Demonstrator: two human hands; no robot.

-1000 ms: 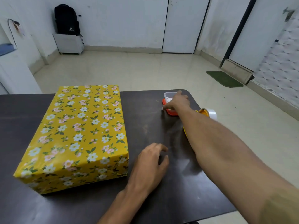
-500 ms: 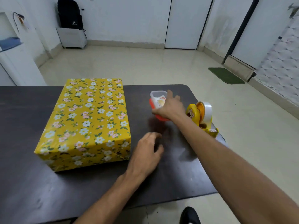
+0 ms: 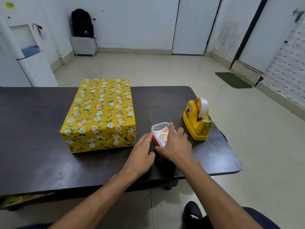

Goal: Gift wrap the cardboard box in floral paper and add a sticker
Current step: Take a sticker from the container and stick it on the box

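One floral-wrapped box, one sticker tub and one tape dispenser sit on the worktop. The right hand grips the tub beside the box; the left hand, fingers straight, touches it.

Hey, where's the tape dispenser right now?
In the head view, the tape dispenser stands at the right end of the table, just right of the tub that the right hand grips.
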